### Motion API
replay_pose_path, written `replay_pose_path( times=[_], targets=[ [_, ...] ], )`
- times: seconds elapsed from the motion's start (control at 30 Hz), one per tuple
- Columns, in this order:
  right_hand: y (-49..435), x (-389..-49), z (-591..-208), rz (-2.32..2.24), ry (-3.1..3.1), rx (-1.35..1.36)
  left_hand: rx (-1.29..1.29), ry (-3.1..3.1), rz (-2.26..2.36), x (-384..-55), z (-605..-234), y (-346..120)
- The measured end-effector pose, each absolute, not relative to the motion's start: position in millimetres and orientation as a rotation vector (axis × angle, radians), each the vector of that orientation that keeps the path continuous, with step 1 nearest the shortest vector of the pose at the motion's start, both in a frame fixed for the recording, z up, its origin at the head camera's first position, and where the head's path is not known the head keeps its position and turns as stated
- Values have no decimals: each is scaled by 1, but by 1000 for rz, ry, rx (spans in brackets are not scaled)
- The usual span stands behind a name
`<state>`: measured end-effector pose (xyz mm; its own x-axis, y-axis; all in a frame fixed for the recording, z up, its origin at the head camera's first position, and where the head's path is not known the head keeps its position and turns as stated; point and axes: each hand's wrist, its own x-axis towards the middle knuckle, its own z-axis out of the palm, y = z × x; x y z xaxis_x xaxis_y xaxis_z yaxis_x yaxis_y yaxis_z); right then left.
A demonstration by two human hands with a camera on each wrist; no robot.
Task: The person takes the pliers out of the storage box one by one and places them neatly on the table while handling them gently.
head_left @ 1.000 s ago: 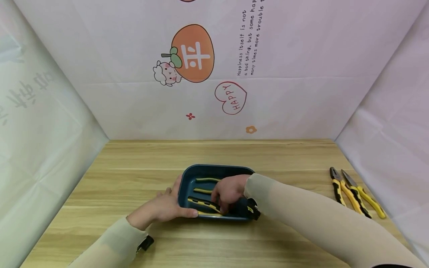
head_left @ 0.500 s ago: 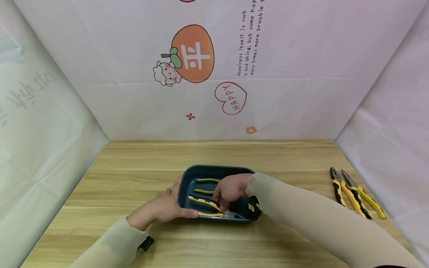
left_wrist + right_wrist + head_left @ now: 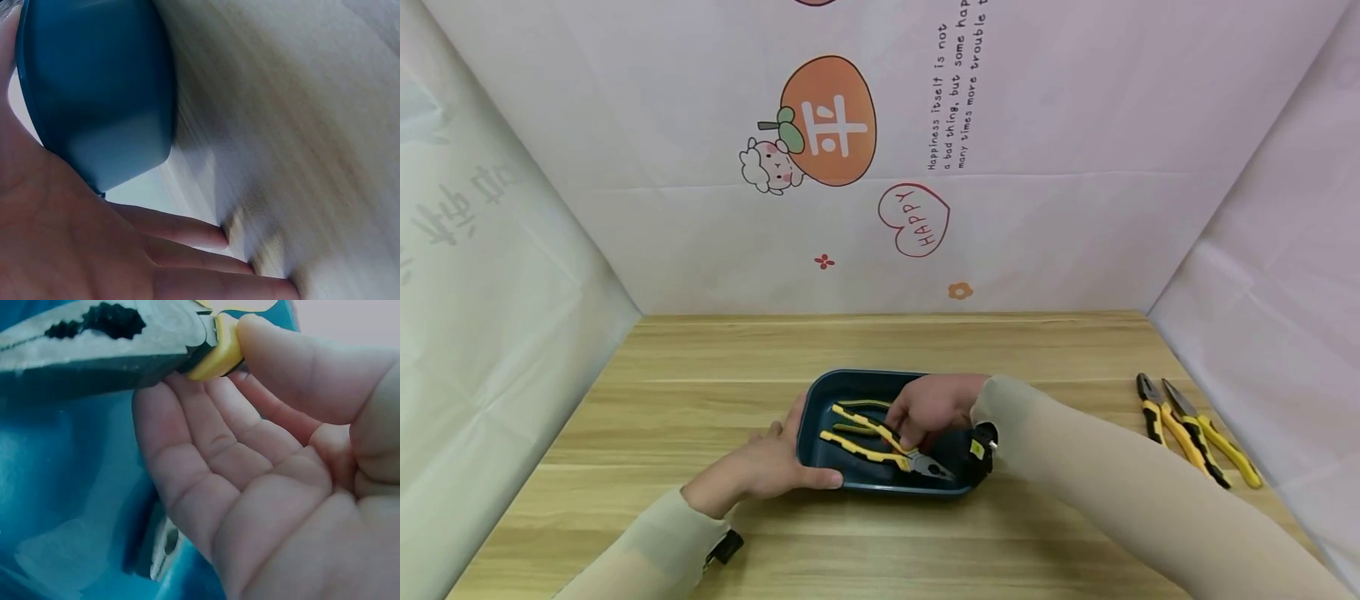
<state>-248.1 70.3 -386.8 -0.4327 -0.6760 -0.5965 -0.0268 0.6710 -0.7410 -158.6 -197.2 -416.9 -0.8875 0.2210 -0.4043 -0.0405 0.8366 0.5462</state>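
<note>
In the head view, my right hand (image 3: 938, 406) is inside a dark blue bin (image 3: 895, 489) and pinches combination pliers (image 3: 931, 467) by one yellow-and-black handle. Their handles are spread and the metal head points to the right. Up close in the right wrist view, the thumb and fingertips (image 3: 159, 412) meet at the handle just behind the toothed metal head. Below lies the head of another pair of pliers (image 3: 164, 550) on the bin floor. My left hand (image 3: 767, 464) rests against the bin's left end, thumb along the front rim, straight fingers (image 3: 206, 284) reaching down to the tabletop.
Two more tools lie on the wooden table (image 3: 700, 358) at the far right: combination pliers (image 3: 1150, 400) and long-nose pliers (image 3: 1183, 404). White printed sheets (image 3: 1037, 250) wall in the table at the back and both sides.
My right hand has risen slightly and moved right, lifting the pliers from the front of the bin. Their handles now cross over those behind. My left hand stays put.
</note>
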Motion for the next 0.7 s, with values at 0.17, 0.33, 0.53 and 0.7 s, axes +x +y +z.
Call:
replay_pose_path(
  times=[0.17, 0.33, 0.53, 0.7],
  targets=[
    [87, -252, -381, -952, 1836, -537, 121, 2552, 764, -158, -417, -198],
    [101, -257, -374, -1027, 1794, -540, 120, 2549, 770, -158, -417, -198],
    [117, -264, -366, -1125, 1759, -511, 132, 2557, 761, -159, -417, -198],
    [134, -270, -363, -1201, 1747, -493, 140, 2549, 764, -159, -416, -198]
  ],
)
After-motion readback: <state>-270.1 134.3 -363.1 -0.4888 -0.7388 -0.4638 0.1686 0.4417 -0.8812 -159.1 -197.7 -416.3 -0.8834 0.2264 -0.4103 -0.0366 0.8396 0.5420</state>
